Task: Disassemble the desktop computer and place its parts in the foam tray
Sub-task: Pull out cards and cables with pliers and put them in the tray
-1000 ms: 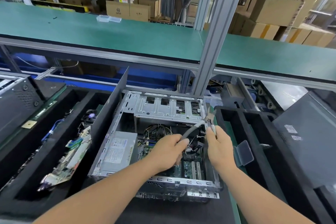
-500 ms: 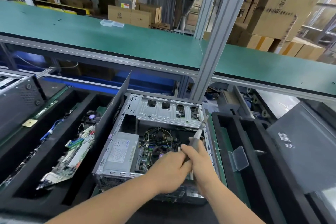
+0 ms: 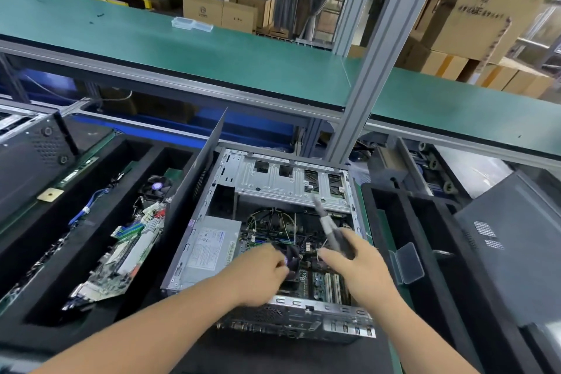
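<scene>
Green bench beyond the open computer case (image 3: pixel 282 222); left hand (image 3: pixel 258 273) gripping a fan (image 3: pixel 292 255), right hand (image 3: pixel 355 261) gripping pliers (image 3: pixel 329 228); labels unreadable.

Factory line: conveyor (image 3: pixel 212 48), stacked cartons (image 3: pixel 473 15)

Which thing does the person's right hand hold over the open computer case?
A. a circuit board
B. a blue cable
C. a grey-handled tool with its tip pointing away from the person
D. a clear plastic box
C: the right hand grips a grey-handled tool whose blurred tip points up and away over the open computer case.
</scene>
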